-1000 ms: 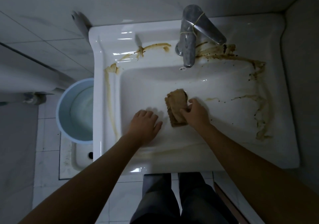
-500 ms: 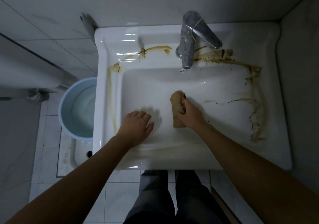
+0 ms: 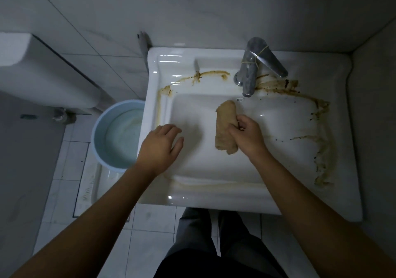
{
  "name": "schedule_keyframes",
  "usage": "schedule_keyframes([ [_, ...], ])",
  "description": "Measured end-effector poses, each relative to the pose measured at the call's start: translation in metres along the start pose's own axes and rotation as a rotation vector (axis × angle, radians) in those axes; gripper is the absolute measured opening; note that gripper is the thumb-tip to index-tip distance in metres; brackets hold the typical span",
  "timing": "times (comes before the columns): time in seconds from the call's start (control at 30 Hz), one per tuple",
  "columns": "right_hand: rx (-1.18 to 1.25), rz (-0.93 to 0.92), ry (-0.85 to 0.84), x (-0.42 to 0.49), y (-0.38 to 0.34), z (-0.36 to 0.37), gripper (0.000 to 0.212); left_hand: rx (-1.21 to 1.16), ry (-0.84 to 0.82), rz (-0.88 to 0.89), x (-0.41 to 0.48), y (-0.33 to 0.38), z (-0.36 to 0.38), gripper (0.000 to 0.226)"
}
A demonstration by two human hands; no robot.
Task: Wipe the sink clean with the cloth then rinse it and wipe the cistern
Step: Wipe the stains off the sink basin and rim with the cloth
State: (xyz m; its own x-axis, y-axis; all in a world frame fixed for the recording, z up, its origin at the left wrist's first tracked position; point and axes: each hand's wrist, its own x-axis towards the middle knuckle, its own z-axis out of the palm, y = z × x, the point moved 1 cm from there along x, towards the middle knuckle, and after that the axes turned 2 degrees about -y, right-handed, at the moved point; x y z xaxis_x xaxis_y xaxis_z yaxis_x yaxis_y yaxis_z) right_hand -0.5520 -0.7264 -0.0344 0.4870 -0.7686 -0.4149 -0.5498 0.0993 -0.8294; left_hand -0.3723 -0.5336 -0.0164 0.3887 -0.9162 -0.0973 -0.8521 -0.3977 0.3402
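The white sink [image 3: 252, 198] has brown streaks along its left rim, behind the tap and down its right side. My right hand [image 3: 246, 135] grips a rolled tan cloth [image 3: 225, 125] in the middle of the basin, below the spout. My left hand [image 3: 161, 147] hovers over the basin's left part with relaxed fingers and holds nothing. The white cistern [image 3: 42, 72] shows at the far left.
A chrome tap [image 3: 255, 70] with a rubber band round it stands at the back of the sink. A light blue bucket [image 3: 116, 134] with water sits on the tiled floor left of the sink. Walls close in behind and on the right.
My right hand has closed round the cloth and rolled it lengthwise, lifting it toward the spout. The view has shifted so the cistern now shows at the left.
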Motion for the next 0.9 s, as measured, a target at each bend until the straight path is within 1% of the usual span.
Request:
schedule_keyframes([
  [0.03,0.003,-0.017,-0.013,-0.005,-0.009,-0.001,0.002,-0.009,0.03,-0.032,-0.001,-0.005,-0.008,0.042],
  [0.13,-0.081,-0.019,-0.059,-0.012,-0.019,-0.001,0.012,-0.016,0.081,-0.131,0.0,-0.021,-0.024,0.041],
  [0.2,-0.17,-0.013,-0.075,-0.015,-0.021,0.001,0.017,-0.019,0.093,-0.173,0.002,-0.031,-0.026,0.041],
  [0.27,-0.227,0.0,-0.061,-0.013,-0.024,0.004,0.018,-0.026,0.085,-0.199,0.003,-0.041,-0.02,0.044],
  [0.37,-0.295,-0.007,0.059,-0.002,-0.039,0.009,0.018,-0.061,0.069,-0.227,0.004,-0.05,-0.004,0.052],
  [0.5,-0.304,-0.063,0.211,0.021,-0.064,0.021,0.026,-0.159,0.133,-0.234,0.003,-0.05,0.013,0.044],
  [0.6,-0.271,-0.069,0.275,0.038,-0.074,0.037,0.037,-0.214,0.161,-0.225,0.001,-0.049,0.017,0.045],
  [0.67,-0.21,-0.019,0.317,0.049,-0.074,0.048,0.037,-0.245,0.161,-0.23,0.0,-0.049,0.015,0.047],
  [0.73,-0.121,0.014,0.399,0.056,-0.075,0.055,0.038,-0.246,0.149,-0.208,-0.002,-0.051,0.013,0.048],
  [0.8,-0.097,-0.038,0.493,0.057,-0.079,0.058,0.036,-0.238,0.137,-0.171,-0.004,-0.055,0.013,0.048],
  [0.9,-0.193,-0.151,0.575,0.065,-0.081,0.059,0.041,-0.234,0.144,-0.149,-0.005,-0.06,0.013,0.048],
])
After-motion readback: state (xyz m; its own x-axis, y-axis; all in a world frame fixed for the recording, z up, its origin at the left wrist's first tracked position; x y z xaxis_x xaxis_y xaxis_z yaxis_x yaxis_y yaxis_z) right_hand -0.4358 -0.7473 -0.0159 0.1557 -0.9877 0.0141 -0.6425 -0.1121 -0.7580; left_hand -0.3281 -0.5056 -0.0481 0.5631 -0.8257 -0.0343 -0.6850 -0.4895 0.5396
